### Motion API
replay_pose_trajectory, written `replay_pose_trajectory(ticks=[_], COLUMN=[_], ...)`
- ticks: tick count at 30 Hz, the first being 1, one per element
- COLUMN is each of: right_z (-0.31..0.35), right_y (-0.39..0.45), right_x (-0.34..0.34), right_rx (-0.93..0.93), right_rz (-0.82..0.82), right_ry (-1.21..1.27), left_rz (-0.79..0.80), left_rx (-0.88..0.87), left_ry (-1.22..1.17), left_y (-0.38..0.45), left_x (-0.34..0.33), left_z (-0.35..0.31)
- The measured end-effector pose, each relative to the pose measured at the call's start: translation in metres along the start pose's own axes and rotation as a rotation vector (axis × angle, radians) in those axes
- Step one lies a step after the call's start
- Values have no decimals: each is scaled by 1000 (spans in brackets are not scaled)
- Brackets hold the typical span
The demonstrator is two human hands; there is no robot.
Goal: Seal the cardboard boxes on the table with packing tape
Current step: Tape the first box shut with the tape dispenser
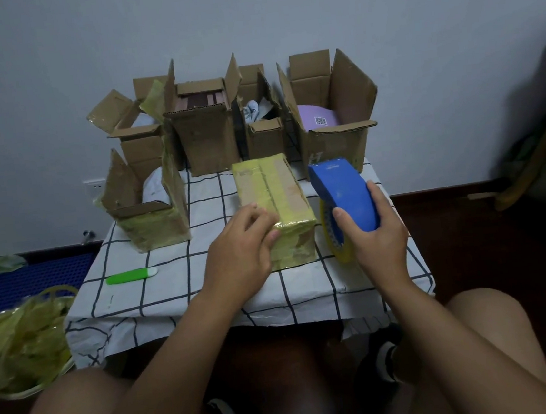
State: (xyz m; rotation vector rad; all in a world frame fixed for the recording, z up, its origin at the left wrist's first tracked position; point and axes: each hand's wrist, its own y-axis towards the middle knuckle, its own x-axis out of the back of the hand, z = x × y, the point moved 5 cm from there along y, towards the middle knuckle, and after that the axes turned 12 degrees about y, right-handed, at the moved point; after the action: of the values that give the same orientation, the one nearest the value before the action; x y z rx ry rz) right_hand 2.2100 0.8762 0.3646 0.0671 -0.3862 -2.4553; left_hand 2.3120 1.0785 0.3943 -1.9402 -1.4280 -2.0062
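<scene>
A: Closed box [273, 203] at table [207, 301] centre, yellowish tape over top and near end. Left hand [242, 243] rests on its near corner.
B: Right hand [374, 240]?
A: Grips blue tape dispenser [344, 192], just right of box. Five open boxes [204, 129] behind, green cutter [130, 275] left.

Dim, even indoor light with a cool cast; shadows are soft and weak. Wide-angle bending warps the edges, and the far right side is smeared with blur.
</scene>
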Motion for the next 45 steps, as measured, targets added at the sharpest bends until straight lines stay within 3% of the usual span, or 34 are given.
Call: replay_pose_trajectory(ticks=[11,22,31,35,38,45], right_z=[0,-1,-4,-5,-7,-5], right_y=[-2,-5,-13,-4,1,2], right_x=[2,2,4,11,16,17], right_rx=[0,6,-21,-68,-85,-96], right_rz=[-8,-26,-124,-140,-145,-148], right_ry=[15,22,121,163,171,175], left_rz=[-3,-8,226,281,410,481], left_rx=[-57,131,224,297,358,268], left_ry=[127,360,449,420,524,547], left_y=[7,17,14,17,24,53], left_x=[-2,10,27,29,26,-6], left_z=[-8,-15,31,18,2,-47])
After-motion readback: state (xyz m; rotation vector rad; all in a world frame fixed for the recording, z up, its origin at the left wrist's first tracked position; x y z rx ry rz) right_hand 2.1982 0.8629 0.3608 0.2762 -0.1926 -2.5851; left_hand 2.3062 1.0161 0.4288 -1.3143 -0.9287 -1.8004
